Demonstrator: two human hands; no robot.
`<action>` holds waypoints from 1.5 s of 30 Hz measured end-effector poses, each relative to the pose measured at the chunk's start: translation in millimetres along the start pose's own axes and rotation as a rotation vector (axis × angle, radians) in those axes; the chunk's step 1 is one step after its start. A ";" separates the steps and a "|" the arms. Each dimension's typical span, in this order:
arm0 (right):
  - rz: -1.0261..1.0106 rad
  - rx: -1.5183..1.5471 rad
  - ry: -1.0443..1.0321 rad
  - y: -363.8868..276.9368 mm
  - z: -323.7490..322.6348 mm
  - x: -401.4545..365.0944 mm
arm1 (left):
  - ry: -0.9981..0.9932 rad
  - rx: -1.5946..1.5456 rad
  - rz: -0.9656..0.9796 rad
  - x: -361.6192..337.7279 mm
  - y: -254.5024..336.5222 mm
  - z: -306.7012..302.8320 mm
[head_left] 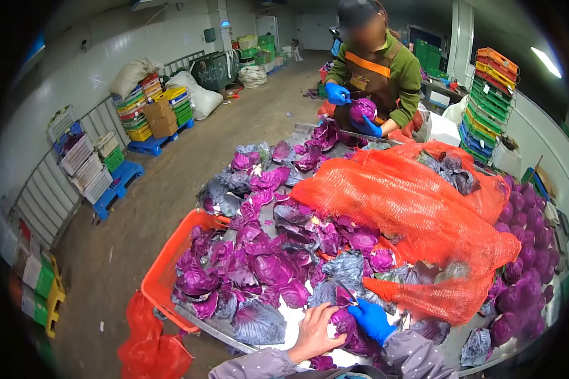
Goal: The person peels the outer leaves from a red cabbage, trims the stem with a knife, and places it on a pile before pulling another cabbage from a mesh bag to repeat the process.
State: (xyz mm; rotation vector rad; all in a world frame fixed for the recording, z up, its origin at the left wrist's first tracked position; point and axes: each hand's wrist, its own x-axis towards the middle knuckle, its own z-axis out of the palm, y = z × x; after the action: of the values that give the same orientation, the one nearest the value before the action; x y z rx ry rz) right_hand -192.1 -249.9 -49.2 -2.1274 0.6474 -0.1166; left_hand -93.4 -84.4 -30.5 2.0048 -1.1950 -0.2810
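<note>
My bare left hand point(316, 333) rests its spread, curved fingers against the left side of a purple cabbage point(344, 322) at the table's near edge. My right hand point(372, 321), in a blue glove, is closed round a small knife point(346, 292) whose blade points up and left over the cabbage. Loose purple leaves point(265, 262) are heaped around and beyond both hands. A red mesh sack point(411, 215) lies across the table to the right. Whole purple cabbages point(531, 265) are piled at the far right.
Across the table a co-worker point(379, 69) in blue gloves holds another cabbage point(363, 110). An orange crate point(161, 278) stands at the table's left edge, with red mesh point(152, 344) on the floor below. Stacked crates point(490, 101) stand behind at right, others point(133, 114) along the left wall.
</note>
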 end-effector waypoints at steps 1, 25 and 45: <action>0.014 -0.136 0.061 6.7 8.0 1.4 | 0.014 -0.009 -0.002 -0.3 -0.3 1.0; 0.048 0.192 0.125 8.6 27.4 15.1 | -0.166 -0.211 -0.275 -16.5 -47.7 -33.2; 0.072 0.344 0.232 -58.1 -57.7 -5.1 | 0.014 -0.833 -0.479 -3.4 -32.0 -3.4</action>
State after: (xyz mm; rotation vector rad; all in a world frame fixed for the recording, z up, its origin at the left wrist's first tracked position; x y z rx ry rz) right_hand -190.9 -262.2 31.9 -1.7707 0.7781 -0.4105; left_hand -72.5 -71.5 -51.6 1.4909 -0.4293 -0.8436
